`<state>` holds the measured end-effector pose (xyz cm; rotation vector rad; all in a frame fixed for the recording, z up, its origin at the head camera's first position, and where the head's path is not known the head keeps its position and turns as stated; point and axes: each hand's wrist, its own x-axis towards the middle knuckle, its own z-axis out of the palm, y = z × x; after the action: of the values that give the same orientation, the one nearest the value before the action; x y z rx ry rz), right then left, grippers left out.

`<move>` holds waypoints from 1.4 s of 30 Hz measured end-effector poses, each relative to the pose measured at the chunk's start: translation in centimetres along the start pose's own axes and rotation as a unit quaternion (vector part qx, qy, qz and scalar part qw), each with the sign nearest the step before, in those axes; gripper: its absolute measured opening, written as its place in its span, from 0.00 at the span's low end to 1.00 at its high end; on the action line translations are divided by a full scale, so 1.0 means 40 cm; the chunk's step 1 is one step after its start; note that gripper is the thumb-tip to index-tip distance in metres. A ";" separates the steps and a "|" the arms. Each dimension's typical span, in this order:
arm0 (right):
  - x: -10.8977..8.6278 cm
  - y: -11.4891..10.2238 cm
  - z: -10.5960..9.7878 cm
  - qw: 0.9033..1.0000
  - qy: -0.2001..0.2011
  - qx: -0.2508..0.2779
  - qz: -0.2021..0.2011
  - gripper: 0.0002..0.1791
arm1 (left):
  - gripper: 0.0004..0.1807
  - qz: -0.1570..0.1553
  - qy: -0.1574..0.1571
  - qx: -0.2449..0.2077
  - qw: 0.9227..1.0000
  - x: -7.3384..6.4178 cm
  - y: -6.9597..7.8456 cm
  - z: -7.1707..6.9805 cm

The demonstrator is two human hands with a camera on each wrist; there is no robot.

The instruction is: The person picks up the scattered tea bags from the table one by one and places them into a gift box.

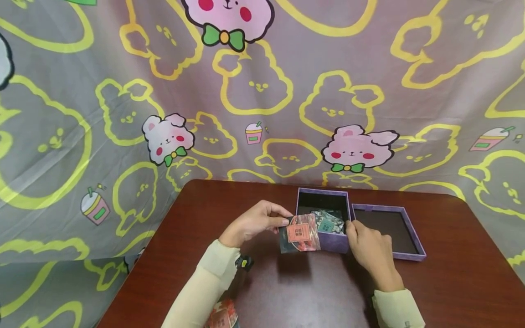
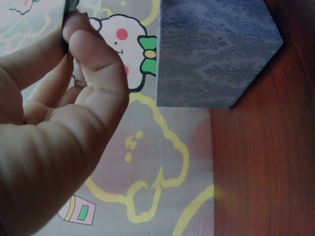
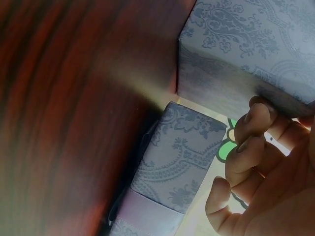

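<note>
My left hand (image 1: 255, 224) pinches the edge of a small flat packet (image 1: 299, 233) with an orange label, between thumb and fingers. The packet hangs in front of an open purple patterned box (image 1: 334, 243), partly overlapping its front left corner in the head view. Inside the box lies another packet (image 1: 326, 224) with a teal label. At the box's front right corner, my right hand (image 1: 372, 249) grips the wall. In the right wrist view its curled fingers (image 3: 256, 120) meet the box's side. In the left wrist view, only a sliver of the pinched packet shows.
The purple lid (image 1: 414, 239), dark inside, lies right of the box. Another orange-labelled packet (image 1: 223, 315) lies near the front of the brown table (image 1: 328, 291), partly hidden by the left sleeve. A cartoon-printed cloth (image 1: 283, 127) hangs behind the table.
</note>
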<state>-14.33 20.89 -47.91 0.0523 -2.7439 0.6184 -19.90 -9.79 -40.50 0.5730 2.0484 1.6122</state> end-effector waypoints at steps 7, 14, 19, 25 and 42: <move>0.004 -0.004 -0.002 1.000 -0.010 0.004 0.005 0.25 | 0.10 0.004 0.004 0.016 1.000 0.040 0.016 0.004; 0.000 -0.003 0.003 1.000 -0.014 0.000 0.012 0.24 | 0.11 0.002 -0.007 -0.001 1.000 0.062 0.023 0.012; -0.001 -0.004 0.000 1.000 -0.014 -0.003 0.007 0.24 | 0.11 0.005 0.003 0.007 1.000 0.069 0.023 0.008; 0.001 0.000 -0.002 1.000 -0.013 -0.005 0.005 0.24 | 0.10 0.016 0.004 0.013 1.000 0.083 0.033 0.009; 0.000 -0.001 -0.002 1.000 -0.010 -0.005 0.005 0.24 | 0.10 0.005 -0.002 0.012 1.000 0.158 0.045 0.013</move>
<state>-14.29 20.89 -47.82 0.0416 -2.7679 0.6107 -24.61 -5.27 -39.51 0.5957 2.0666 1.5933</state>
